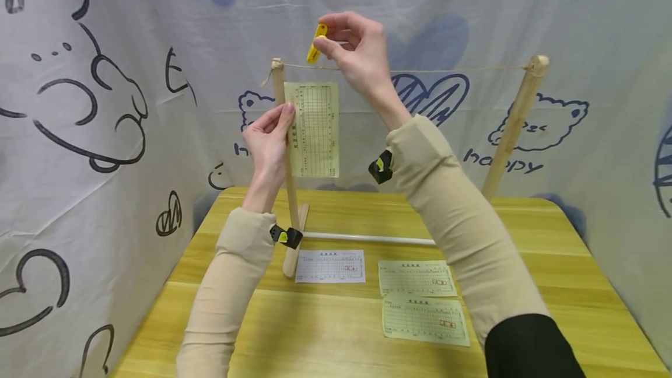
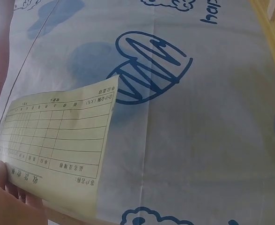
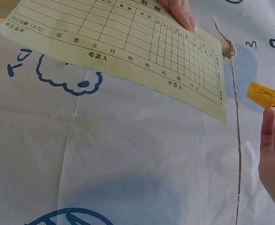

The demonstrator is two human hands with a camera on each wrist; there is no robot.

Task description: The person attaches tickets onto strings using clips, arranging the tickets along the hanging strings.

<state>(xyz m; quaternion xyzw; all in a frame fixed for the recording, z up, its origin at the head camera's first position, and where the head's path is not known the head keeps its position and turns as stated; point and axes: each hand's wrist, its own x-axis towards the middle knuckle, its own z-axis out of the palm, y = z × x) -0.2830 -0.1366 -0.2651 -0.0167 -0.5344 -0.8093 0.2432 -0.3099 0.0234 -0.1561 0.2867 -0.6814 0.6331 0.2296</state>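
My left hand (image 1: 269,139) pinches a pale yellow receipt slip (image 1: 315,133) by its left edge. The slip hangs upright, turned sideways, its top edge just below the twine (image 1: 446,70). Above the twine, my right hand (image 1: 359,45) holds a yellow clothespin (image 1: 317,43) between thumb and fingers, tilted with its lower end toward the line. In the right wrist view the clothespin (image 3: 268,97) is to the right of the twine (image 3: 237,140), apart from the slip (image 3: 128,51). The left wrist view shows the slip's printed grid (image 2: 57,136) near my left fingers.
Two wooden posts (image 1: 511,127) hold the twine, with a white rod (image 1: 367,239) low between them. A white slip (image 1: 330,266) and two yellow slips (image 1: 417,278) lie on the wooden table (image 1: 315,331). A printed cloth (image 1: 210,34) hangs behind.
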